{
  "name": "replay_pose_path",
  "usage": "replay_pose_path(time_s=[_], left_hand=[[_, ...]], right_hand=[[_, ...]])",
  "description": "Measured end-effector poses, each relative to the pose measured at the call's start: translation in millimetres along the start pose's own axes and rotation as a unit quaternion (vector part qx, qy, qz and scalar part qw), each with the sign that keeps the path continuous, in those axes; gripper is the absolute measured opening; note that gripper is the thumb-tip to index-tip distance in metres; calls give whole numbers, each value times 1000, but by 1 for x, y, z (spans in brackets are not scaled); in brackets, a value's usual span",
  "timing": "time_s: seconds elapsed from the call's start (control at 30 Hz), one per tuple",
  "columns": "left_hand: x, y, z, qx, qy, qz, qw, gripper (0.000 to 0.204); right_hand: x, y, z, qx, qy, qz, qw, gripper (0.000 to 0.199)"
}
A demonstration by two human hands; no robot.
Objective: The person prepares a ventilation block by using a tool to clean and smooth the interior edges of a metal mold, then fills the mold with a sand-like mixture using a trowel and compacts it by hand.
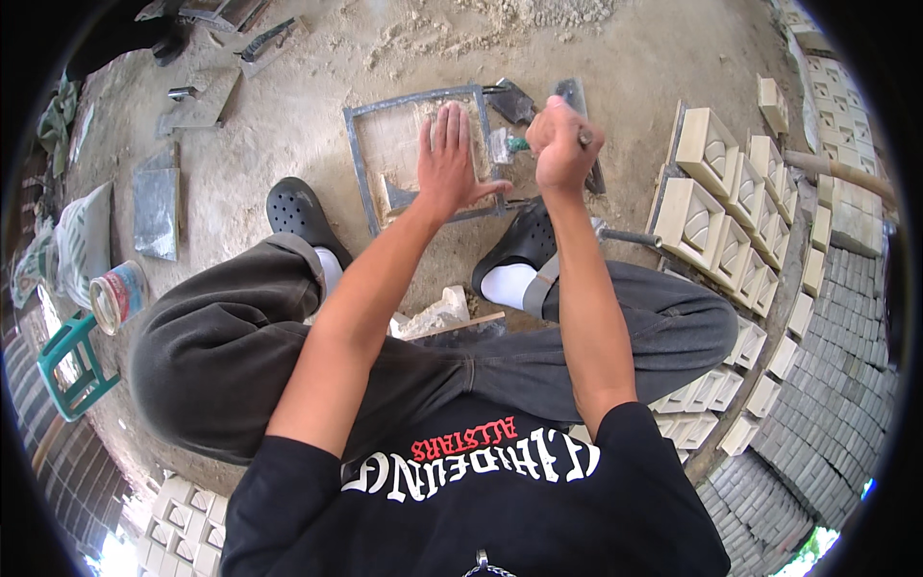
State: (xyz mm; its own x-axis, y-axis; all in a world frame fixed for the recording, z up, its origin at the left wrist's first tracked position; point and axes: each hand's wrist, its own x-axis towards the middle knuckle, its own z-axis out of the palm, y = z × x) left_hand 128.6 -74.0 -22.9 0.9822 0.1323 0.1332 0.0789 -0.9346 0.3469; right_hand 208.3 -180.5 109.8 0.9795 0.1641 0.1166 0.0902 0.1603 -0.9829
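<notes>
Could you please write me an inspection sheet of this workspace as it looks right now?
Surface: sandy ground, loose sand scattered about.
Job's things: square metal mould frame lying flat with sandy mix inside; trowel beside it.
Clutter: metal plates, tin can, green stool, sack.
Hands: left hand flat, fingers spread on the mix; right hand closed around a tool handle.
Cables: nothing seen.
Surroundings: rows of cast blocks at right; stacked grey pavers beyond.
</notes>
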Motion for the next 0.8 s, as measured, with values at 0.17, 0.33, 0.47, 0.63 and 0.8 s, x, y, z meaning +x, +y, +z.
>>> replay_pose_path(time_s=[0.17, 0.33, 0.47, 0.63, 0.8], left_hand=[[12, -7, -6, 11, 7, -3, 1000, 142], [-10, -5, -3, -10, -30, 61, 998, 135], [6, 10, -8, 62, -100, 45, 992, 134], [-7, 23, 6, 5, -14, -6, 1000, 128], [-22, 37, 14, 3, -27, -56, 998, 112]], right_hand=[[-2, -2, -3, -5, 7, -10, 1000, 49], [-9, -21, 11, 49, 0, 6, 999, 48], [-7, -24, 14, 70, 6, -6, 997, 48], [-7, -24, 5, 44, 31, -12, 998, 48], [-4, -19, -4, 85, 40, -9, 995, 48]])
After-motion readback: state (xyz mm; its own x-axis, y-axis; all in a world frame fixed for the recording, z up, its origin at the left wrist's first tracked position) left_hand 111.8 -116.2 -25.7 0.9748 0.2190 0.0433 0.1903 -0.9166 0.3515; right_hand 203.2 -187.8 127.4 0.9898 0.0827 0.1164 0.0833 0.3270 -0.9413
